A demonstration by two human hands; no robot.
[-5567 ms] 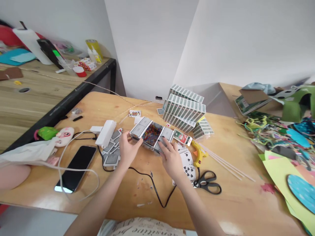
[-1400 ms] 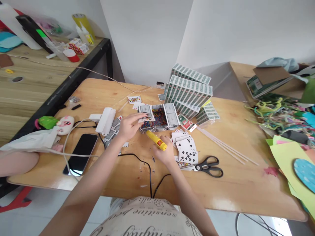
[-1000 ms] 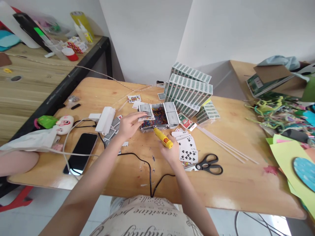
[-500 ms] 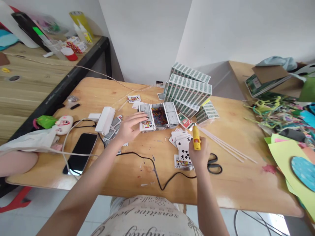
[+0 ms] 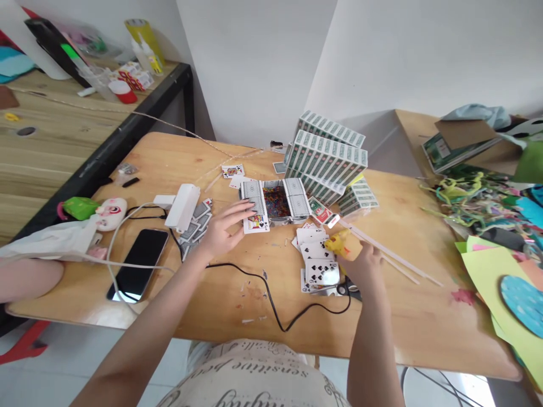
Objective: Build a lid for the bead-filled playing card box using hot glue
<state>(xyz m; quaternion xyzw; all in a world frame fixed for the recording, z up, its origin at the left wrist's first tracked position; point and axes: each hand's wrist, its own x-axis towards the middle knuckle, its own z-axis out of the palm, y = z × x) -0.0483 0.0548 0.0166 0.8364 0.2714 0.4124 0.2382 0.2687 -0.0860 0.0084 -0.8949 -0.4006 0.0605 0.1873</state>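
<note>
Left hand [image 5: 224, 227]: open, touching rectangular card box [image 5: 297, 198] | right hand [image 5: 365, 263]: at plastic glue gun [image 5: 336, 244], grip unclear

We look forward and steeply down from a head-worn camera, set above our own shirt front [image 5: 254, 376], near enough that the wooden table [image 5: 416, 328] spans most of the view (our only one).

The left arm [image 5: 146, 325] slants toward one o'clock, its hand [image 5: 224, 227] palm down with fingers toward two, while the right arm [image 5: 374, 333] points toward twelve, its hand [image 5: 363, 261] bent-fingered.
</note>
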